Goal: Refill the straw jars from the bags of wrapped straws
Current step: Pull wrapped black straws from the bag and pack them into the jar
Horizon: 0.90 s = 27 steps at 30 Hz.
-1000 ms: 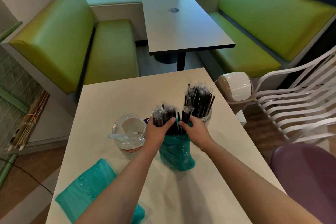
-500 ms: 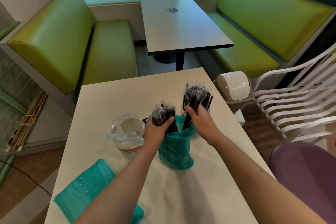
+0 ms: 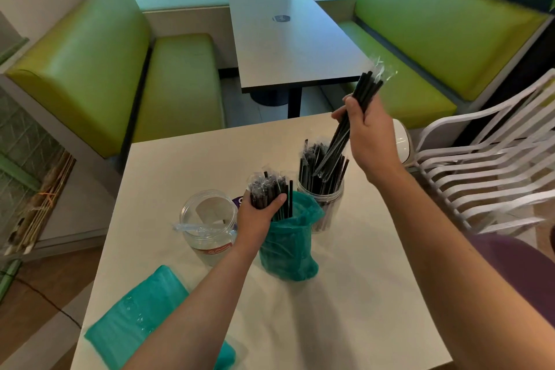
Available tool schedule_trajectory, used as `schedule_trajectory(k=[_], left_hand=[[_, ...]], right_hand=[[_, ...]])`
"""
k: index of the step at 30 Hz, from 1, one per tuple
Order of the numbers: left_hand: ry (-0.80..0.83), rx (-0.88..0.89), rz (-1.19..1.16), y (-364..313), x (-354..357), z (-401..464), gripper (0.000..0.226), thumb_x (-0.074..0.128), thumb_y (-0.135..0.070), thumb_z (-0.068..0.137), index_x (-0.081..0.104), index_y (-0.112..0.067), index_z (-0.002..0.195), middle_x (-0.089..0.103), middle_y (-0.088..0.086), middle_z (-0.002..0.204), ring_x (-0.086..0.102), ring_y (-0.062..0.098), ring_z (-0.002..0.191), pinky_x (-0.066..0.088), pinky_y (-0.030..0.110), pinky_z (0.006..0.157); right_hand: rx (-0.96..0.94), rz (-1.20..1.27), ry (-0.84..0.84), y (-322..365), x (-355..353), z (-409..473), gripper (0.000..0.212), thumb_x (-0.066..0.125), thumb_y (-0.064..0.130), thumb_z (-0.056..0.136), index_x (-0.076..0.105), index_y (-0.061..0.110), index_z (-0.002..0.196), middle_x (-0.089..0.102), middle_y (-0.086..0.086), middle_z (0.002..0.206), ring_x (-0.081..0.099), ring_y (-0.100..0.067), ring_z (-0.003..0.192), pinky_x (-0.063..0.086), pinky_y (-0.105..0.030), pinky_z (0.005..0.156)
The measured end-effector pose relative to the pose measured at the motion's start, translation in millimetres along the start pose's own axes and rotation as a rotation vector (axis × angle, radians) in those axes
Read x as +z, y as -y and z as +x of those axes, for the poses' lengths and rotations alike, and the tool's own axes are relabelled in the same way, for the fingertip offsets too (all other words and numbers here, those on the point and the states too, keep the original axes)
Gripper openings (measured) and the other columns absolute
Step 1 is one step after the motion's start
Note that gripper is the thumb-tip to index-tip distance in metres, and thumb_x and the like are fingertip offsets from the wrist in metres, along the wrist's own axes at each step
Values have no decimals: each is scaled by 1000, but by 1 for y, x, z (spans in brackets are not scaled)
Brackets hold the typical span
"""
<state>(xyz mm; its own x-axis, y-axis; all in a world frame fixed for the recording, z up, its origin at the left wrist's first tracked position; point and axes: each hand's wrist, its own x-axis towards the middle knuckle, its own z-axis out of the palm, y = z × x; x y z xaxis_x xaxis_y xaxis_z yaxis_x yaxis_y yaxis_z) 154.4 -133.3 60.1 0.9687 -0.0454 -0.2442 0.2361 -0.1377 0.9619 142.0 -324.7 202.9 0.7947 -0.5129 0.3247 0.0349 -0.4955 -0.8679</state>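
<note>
Now right grip (image 3: 368,135) clamps straws (image 3: 354,117) above the full jar (image 3: 322,198); left grip (image 3: 258,216) clasps the bag's bundle (image 3: 265,192)

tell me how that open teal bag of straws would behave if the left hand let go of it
The teal bag looks thin and crumpled, so it would probably sag. The left hand grips the straws in the bag, which seems to keep it upright; released, they would likely splay or tip. It looks light and easily pushed.

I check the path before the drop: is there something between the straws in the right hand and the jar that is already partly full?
Nothing visible blocks it. The right hand holds its straws tilted just above the jar; only the straws already standing there crowd the opening.
</note>
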Motion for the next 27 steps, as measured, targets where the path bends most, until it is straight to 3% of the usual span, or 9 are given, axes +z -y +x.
schedule_trajectory(k=[3, 6, 8, 13, 18, 21, 24, 27], left_hand=[[-6, -6, 10, 1, -1, 0, 55, 82, -33, 76, 51, -22, 120, 60, -10, 104, 56, 13, 103, 46, 27, 92], [-12, -2, 29, 3, -1, 1, 57, 84, -38, 73, 53, -24, 119, 62, -8, 107, 59, 16, 106, 48, 33, 96], [-10, 6, 29, 4, -1, 1, 58, 84, -38, 72, 54, -23, 119, 63, -7, 108, 60, 15, 106, 49, 32, 95], [-4, 10, 17, 4, -1, -1, 64, 84, -37, 73, 55, -18, 126, 65, -5, 112, 61, 15, 106, 50, 31, 94], [-14, 6, -4, 4, -4, -1, 62, 84, -35, 73, 55, -19, 124, 64, -8, 109, 60, 12, 103, 47, 25, 88], [-19, -1, 0, 4, -5, 0, 62, 84, -36, 73, 54, -20, 125, 63, -8, 109, 59, 12, 103, 47, 27, 90], [-20, -3, 9, 5, -5, 1, 61, 85, -38, 72, 54, -21, 122, 64, -7, 110, 60, 14, 105, 49, 30, 93], [-22, -8, 8, 6, -5, 3, 59, 85, -38, 71, 55, -23, 119, 64, -8, 107, 61, 15, 104, 49, 30, 92]], right_hand=[[32, -82, 59, -18, 14, -5, 24, 44, 34, 102, 54, 14, 114, 66, 1, 104, 58, -14, 93, 42, -29, 78], [101, -209, 124, -45, 33, -16, 28, 53, 31, 99, 61, 9, 115, 57, -5, 106, 56, -18, 93, 47, -33, 85], [174, -217, 191, -63, 44, -23, 30, 60, 30, 95, 66, 7, 114, 65, -9, 101, 63, -25, 91, 53, -40, 86], [228, -355, 345, -90, 62, -36, 26, 71, 28, 87, 70, 6, 99, 71, -8, 98, 66, -23, 93, 52, -33, 80], [135, -166, 184, -74, 63, -30, 48, 79, 32, 79, 56, 17, 118, 59, 1, 109, 57, -15, 99, 49, -29, 87], [1, -127, 114, -65, 65, -28, 35, 70, 29, 88, 55, 23, 119, 53, 3, 109, 52, -12, 99, 48, -27, 88], [-4, -207, 143, -73, 68, -28, 17, 64, 24, 93, 65, 14, 106, 60, -1, 107, 53, -12, 93, 50, -38, 92], [-6, -280, 187, -78, 66, -25, 18, 66, 24, 91, 68, 10, 102, 58, -3, 108, 51, -11, 90, 49, -32, 90]])
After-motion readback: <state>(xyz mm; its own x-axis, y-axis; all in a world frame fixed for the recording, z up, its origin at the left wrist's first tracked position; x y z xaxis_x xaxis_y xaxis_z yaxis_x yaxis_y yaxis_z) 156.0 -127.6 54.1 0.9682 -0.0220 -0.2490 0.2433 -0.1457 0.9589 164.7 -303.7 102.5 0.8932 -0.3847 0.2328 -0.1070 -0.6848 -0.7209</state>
